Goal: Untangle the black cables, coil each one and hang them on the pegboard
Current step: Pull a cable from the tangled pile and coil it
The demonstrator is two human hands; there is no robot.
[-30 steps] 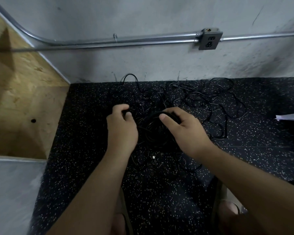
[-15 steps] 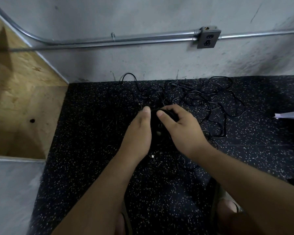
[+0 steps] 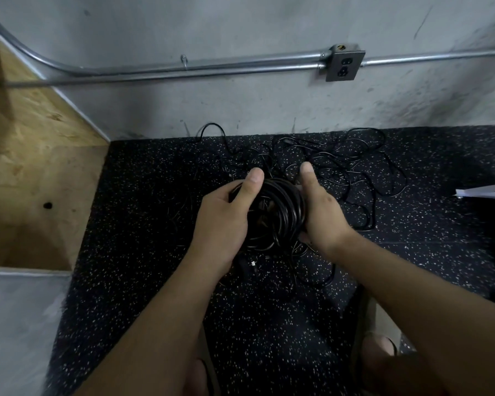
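A thick bundle of black cable (image 3: 277, 212) is lifted between both hands above the dark speckled floor mat (image 3: 143, 252). My left hand (image 3: 223, 218) grips its left side, thumb laid over the top of the loops. My right hand (image 3: 323, 212) cups the right side, thumb pointing up, fingers hidden under the bundle. More thin black cables (image 3: 355, 172) lie loose and tangled on the mat behind and to the right. Strands hang from the bundle down to the mat. No pegboard is in view.
A concrete wall with metal conduit (image 3: 212, 68) and a power outlet (image 3: 345, 65) stands behind the mat. A plywood panel (image 3: 26, 167) rises at the left. A pale flat object (image 3: 483, 192) pokes in at the right edge. My feet in sandals (image 3: 380, 347) are at the bottom.
Both hands closed in on the pile, gathered a bundle of loops and raised it off the mat. The left hand swung from the pile's left onto the bundle.
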